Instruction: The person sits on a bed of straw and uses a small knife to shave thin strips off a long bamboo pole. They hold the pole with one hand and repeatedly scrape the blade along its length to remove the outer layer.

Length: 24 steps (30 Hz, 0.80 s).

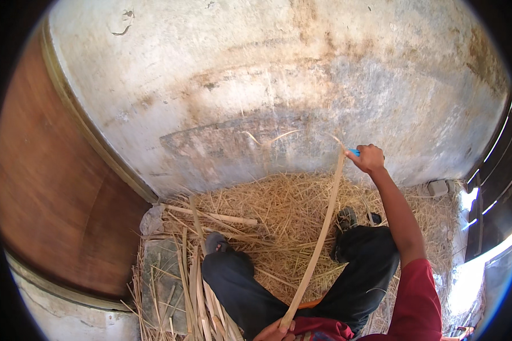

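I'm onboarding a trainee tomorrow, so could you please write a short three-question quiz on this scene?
1. True or false: the right hand holds a blue-handled tool at the upper end of the long strip.
2. Which hand grips the strip's lower end?
3. What covers the ground? A tiles, B dry straw, C water.

Key: 1 true. 2 the left hand. 3 B, dry straw.

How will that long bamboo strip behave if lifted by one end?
The bamboo strip looks thin and bows slightly between the left hand and right hand, so it probably flexes and sags. It seems light. Its split edges may be sharp.
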Motion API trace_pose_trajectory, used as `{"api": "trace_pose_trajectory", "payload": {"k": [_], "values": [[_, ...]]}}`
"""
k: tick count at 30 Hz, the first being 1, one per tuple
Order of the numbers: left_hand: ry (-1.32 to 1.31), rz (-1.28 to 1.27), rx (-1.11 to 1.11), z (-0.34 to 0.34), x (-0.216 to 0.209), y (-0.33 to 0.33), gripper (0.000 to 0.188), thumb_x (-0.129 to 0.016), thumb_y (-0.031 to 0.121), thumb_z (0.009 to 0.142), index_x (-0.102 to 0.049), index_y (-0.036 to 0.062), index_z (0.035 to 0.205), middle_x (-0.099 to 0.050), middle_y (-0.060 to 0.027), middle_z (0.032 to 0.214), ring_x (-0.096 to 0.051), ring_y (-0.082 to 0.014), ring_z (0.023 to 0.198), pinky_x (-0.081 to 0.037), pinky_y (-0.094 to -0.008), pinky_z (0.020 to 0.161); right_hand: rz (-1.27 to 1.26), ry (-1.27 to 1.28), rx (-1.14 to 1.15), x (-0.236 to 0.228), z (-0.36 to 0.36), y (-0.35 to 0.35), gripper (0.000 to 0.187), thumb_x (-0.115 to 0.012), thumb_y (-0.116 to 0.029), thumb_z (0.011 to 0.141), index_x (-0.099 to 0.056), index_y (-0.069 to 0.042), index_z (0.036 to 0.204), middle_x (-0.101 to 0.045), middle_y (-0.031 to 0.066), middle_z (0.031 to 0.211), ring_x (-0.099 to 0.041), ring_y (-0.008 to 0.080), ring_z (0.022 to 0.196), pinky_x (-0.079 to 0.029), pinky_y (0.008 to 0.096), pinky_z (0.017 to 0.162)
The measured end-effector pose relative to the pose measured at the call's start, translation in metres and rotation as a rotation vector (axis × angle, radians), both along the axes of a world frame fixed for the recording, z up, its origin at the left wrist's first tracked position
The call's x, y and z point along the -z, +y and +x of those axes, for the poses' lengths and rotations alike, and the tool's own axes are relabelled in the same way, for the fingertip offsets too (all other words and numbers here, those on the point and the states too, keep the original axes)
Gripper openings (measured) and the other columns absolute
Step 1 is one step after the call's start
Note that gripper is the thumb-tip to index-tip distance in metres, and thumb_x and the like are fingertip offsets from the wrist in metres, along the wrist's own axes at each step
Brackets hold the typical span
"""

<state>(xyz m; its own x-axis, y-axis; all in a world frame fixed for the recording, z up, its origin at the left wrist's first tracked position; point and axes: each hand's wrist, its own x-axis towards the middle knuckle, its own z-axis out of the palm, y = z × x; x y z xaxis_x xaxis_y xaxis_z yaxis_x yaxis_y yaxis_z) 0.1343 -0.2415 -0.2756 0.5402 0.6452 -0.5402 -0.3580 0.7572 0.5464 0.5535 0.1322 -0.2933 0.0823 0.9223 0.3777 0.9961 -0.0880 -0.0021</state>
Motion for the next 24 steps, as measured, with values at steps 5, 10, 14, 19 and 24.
{"api": "trace_pose_trajectory", "payload": {"k": [5,10,14,19,24], "values": [[0.080,0.074,0.076,-0.026,0.017,-0.010,0.024,-0.044,0.030,0.101,-0.047,0.0094,0.113,-0.045,0.0023,0.063,-0.040,-0.0061,0.049,-0.033,-0.0209,0.045,-0.122,0.252,0.418,0.027,0.061,-0.006,0.092,-0.022,-0.079,0.085,-0.069,0.000,0.079,-0.067,0.0192,0.079,-0.067,0.0314,0.076,-0.052,0.0452,0.065],[0.117,0.159,-0.009,-0.013,0.011,0.024,0.024,-0.043,0.032,0.101,-0.048,0.0090,0.109,-0.042,0.0037,0.059,-0.037,-0.0064,0.044,-0.032,-0.0201,0.044,-0.388,0.294,0.081,0.013,-0.013,-0.040,0.093,-0.024,-0.082,0.082,-0.067,0.001,0.080,-0.066,0.0183,0.076,-0.066,0.0316,0.082,-0.049,0.0471,0.073],[0.138,0.261,-0.090,0.006,0.019,0.075,0.023,-0.036,0.026,0.103,-0.046,0.0049,0.105,-0.037,0.0016,0.053,-0.032,-0.0079,0.039,-0.031,-0.0220,0.045,-0.454,0.317,-0.365,-0.028,-0.120,-0.090,0.086,-0.034,-0.082,0.079,-0.067,-0.003,0.081,-0.064,0.0177,0.072,-0.066,0.0335,0.075,-0.049,0.0477,0.068],[0.097,0.344,-0.114,0.015,0.025,0.112,0.025,-0.037,0.027,0.103,-0.047,0.0043,0.103,-0.037,0.0009,0.052,-0.032,-0.0082,0.037,-0.028,-0.0230,0.043,-0.413,0.084,-0.736,-0.032,-0.192,-0.159,0.074,-0.044,-0.079,0.078,-0.064,-0.009,0.063,-0.055,0.0123,0.050,-0.059,0.0313,0.048,-0.046,0.0425,0.048],[-0.065,0.258,-0.203,0.016,0.007,0.113,0.026,-0.037,0.028,0.103,-0.047,0.0042,0.104,-0.036,0.0012,0.051,-0.030,-0.0077,0.037,-0.026,-0.0228,0.042,-0.324,0.041,-0.772,-0.028,-0.202,-0.155,0.075,-0.045,-0.080,0.076,-0.062,-0.008,0.060,-0.054,0.0105,0.048,-0.058,0.0289,0.044,-0.043,0.0401,0.042]]}}
